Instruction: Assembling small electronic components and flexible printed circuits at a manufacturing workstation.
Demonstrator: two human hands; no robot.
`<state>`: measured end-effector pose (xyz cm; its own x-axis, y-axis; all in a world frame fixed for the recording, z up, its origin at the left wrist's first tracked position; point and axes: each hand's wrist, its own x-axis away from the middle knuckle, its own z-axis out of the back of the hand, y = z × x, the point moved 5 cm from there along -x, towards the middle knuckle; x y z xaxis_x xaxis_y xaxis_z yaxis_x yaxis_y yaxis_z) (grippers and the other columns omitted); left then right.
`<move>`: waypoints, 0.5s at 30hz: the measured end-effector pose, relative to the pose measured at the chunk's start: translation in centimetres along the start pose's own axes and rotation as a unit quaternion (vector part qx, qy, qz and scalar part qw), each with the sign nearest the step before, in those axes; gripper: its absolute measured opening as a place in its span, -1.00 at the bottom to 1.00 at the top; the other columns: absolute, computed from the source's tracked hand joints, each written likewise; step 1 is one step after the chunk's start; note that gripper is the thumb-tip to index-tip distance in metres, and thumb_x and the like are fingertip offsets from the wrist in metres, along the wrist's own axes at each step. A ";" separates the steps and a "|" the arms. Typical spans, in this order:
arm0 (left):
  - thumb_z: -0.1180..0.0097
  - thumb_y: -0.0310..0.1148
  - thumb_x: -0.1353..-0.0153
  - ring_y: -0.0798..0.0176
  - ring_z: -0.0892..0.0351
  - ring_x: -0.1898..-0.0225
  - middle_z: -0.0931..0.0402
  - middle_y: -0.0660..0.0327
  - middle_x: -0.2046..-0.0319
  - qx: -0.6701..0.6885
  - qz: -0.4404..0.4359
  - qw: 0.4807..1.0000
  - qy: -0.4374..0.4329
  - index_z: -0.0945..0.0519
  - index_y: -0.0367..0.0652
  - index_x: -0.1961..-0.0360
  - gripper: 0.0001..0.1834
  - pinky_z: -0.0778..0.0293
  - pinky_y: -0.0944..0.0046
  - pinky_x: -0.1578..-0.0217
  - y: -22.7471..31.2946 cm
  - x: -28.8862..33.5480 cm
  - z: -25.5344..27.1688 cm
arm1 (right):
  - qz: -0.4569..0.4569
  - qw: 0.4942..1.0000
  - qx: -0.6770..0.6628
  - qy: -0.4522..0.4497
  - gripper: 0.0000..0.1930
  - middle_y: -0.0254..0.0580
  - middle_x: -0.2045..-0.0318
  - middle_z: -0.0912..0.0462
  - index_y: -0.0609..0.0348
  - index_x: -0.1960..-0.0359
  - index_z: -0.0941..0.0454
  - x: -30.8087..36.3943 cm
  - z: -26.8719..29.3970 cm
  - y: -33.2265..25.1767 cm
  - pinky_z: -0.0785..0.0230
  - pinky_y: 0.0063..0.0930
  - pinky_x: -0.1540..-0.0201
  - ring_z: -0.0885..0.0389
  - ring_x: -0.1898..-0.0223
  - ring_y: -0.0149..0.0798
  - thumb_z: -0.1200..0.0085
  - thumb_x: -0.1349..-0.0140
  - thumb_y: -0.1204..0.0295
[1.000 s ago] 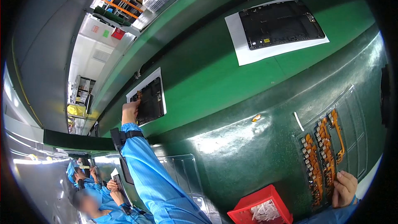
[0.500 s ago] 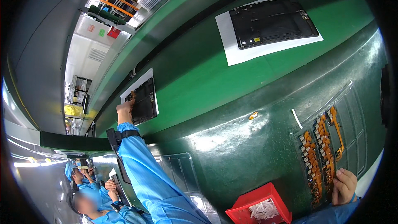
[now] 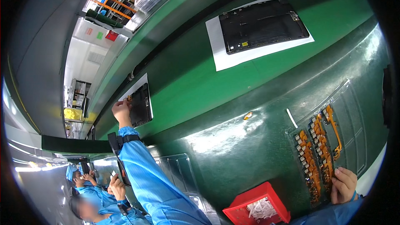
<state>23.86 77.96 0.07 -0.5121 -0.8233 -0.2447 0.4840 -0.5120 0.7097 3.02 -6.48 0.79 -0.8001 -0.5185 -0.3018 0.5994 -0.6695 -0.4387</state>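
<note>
A: Left hand (image 3: 121, 111) is stretched out to the small black rectangular tablet back panel on its white paper sheet (image 3: 139, 105), at the far left of the green conveyor belt (image 3: 187, 83). Fingertips pinch the panel's near edge, next to a small orange flex piece at its corner.

B: Advice for the step?

A: I'd hold it by the edge only, keep it flat on the sheet, and stay off the flex.

B: Right hand?

A: Right hand (image 3: 344, 184) rests on the clear plastic tray of orange flex cables (image 3: 321, 150) on the dark green desk (image 3: 233, 150). Fingers curled; can't tell whether that grip holds a cable.

B: What's unclear?

A: Left fingertips are tiny at the rim. Tray's lower end is cut off. The contents of the red plastic bin (image 3: 256, 209) are just white bits.
</note>
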 end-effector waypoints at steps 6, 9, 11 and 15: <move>-0.14 -0.46 -0.29 0.30 -0.65 0.46 -0.62 0.05 0.45 0.019 -0.191 0.979 0.071 -0.50 -0.41 0.28 -0.83 -0.59 0.35 0.51 5.7 3.9 4.2 | 0.020 0.999 -0.030 -0.001 -0.75 0.10 0.12 -0.61 0.28 0.38 -0.50 -0.3 -0.4 1.2 -0.43 -0.12 0.05 -0.60 0.11 0.16 -0.09 0.21 0.70; -0.13 -0.45 -0.31 0.27 -0.66 0.45 -0.61 0.05 0.43 0.099 -0.168 0.978 0.078 -0.49 -0.41 0.26 -0.82 -0.61 0.35 0.46 4.8 2.5 3.2 | 0.008 1.000 -0.027 0.001 -0.75 0.08 0.12 -0.62 0.27 0.39 -0.50 -0.4 -0.2 0.3 -0.44 -0.14 0.06 -0.61 0.11 0.14 -0.11 0.21 0.70; -0.13 -0.46 -0.32 0.23 -0.66 0.39 -0.60 0.03 0.37 0.083 -0.173 0.979 0.068 -0.48 -0.44 0.24 -0.80 -0.65 0.34 0.39 4.0 1.7 2.5 | -0.002 1.000 -0.021 0.003 -0.76 0.07 0.11 -0.62 0.27 0.40 -0.51 -0.6 0.0 0.2 -0.44 -0.14 0.07 -0.61 0.11 0.13 -0.11 0.21 0.70; -0.13 -0.48 -0.31 0.16 -0.65 0.30 -0.55 -0.06 0.26 0.191 -0.146 0.967 0.090 -0.42 -0.51 0.16 -0.75 -0.70 0.31 0.31 3.2 0.4 3.1 | 0.000 1.000 -0.025 0.009 -0.78 0.06 0.11 -0.63 0.27 0.42 -0.51 -0.2 -0.1 0.4 -0.44 -0.15 0.08 -0.62 0.12 0.12 -0.12 0.19 0.70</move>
<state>22.98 76.70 4.33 -0.4380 -0.7050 -0.5578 0.0234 -0.6292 0.7769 3.44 -6.59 0.64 -0.8006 -0.5085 -0.3169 0.5978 -0.6421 -0.4799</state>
